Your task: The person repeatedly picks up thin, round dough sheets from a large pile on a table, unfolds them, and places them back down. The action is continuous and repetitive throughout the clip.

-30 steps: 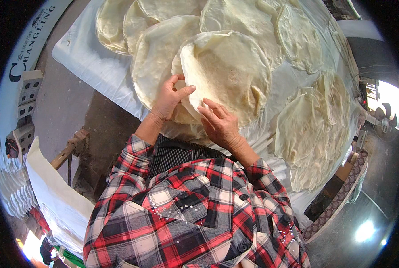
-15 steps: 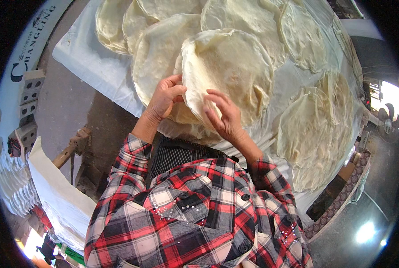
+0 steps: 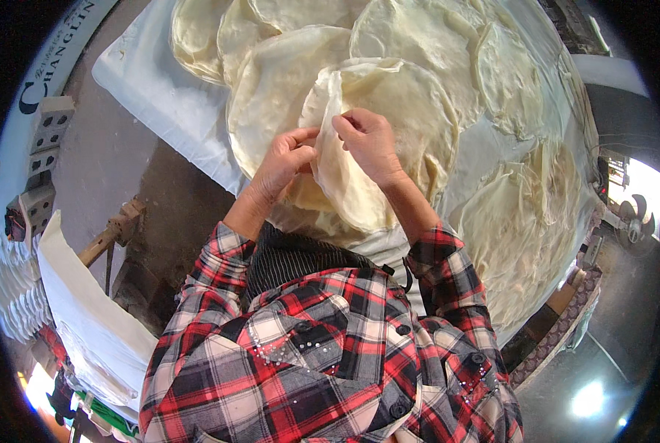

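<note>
In front of me lies a pale cream, thin round sheet (image 3: 404,118), soft like a flatbread or bean-curd skin, on top of a pile of similar sheets. Its left side is lifted and folded inward, making a long pleat. My left hand (image 3: 284,164) pinches the sheet's left edge between thumb and fingers. Close beside it, my right hand (image 3: 370,144) has its fingers curled together on the raised fold. The fingertips of the right hand are partly hidden by its knuckles.
More round sheets (image 3: 282,81) overlap at the far side, and a wrinkled pile (image 3: 514,229) lies to the right. All rest on a white cloth (image 3: 175,96) over the table. Hollow blocks (image 3: 51,122) and a wooden handle (image 3: 108,236) stand left; a fan (image 3: 635,218) is at right.
My right hand has moved up and closed from spread fingers onto the fold. The sheet's left side is now folded further over. My left hand stays at the edge.
</note>
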Demonstrator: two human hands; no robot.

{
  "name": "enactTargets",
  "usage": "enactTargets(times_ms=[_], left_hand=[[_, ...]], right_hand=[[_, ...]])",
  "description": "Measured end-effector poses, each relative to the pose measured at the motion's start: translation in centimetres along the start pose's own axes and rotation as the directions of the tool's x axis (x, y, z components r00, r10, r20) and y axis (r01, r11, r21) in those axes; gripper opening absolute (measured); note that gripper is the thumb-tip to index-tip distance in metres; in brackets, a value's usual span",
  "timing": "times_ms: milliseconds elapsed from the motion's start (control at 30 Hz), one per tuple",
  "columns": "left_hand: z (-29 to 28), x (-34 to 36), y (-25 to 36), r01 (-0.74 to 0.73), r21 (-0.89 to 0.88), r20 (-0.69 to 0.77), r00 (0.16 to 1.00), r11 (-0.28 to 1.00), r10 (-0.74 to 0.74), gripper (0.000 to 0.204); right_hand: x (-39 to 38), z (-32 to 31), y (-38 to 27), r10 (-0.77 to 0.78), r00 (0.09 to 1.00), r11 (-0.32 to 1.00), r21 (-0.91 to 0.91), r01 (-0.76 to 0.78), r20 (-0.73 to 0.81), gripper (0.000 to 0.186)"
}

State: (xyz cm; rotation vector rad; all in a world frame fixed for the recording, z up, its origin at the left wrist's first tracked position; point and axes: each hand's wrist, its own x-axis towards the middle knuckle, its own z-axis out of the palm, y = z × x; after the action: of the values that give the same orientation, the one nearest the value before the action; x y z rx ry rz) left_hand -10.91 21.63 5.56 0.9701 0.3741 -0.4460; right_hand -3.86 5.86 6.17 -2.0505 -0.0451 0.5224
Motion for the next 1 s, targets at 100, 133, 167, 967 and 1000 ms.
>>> enactTargets(times_ms=[100, 133, 167, 967, 1000], left_hand=[[-1.0, 1.0, -1.5, -0.076, 0.302, -0.085, 0.991, 0.950, 0.106, 0.036], [-0.9, 1.0, -1.6, -0.117, 0.369, -0.107, 0.980, 0.922, 0.167, 0.034], [-0.5, 1.0, -1.8, -0.155, 0.436, -0.124, 0.965, 0.887, 0.230, 0.031], [-0.5, 1.2, -1.9, -0.098, 0.281, -0.084, 0.988, 0.955, 0.127, 0.034], [-0.9, 1.4, -2.5, -0.129, 0.313, -0.083, 0.983, 0.941, 0.162, 0.032]], right_hand=[[0.0, -0.3, 0.3, 0.029, 1.000, 0.993, 0.111, -0.028, -0.008, 0.025], [0.0, -0.3, 0.3, 0.030, 0.999, 0.991, 0.131, -0.027, -0.016, 0.024], [0.1, -0.3, 0.2, 0.014, 1.000, 0.996, 0.091, -0.012, -0.022, 0.024], [-0.5, 0.3, -0.6, 0.040, 0.996, 0.971, 0.231, -0.056, 0.075, 0.025], [-0.5, 0.5, -0.4, 0.031, 0.997, 0.967, 0.249, -0.048, 0.072, 0.025]])
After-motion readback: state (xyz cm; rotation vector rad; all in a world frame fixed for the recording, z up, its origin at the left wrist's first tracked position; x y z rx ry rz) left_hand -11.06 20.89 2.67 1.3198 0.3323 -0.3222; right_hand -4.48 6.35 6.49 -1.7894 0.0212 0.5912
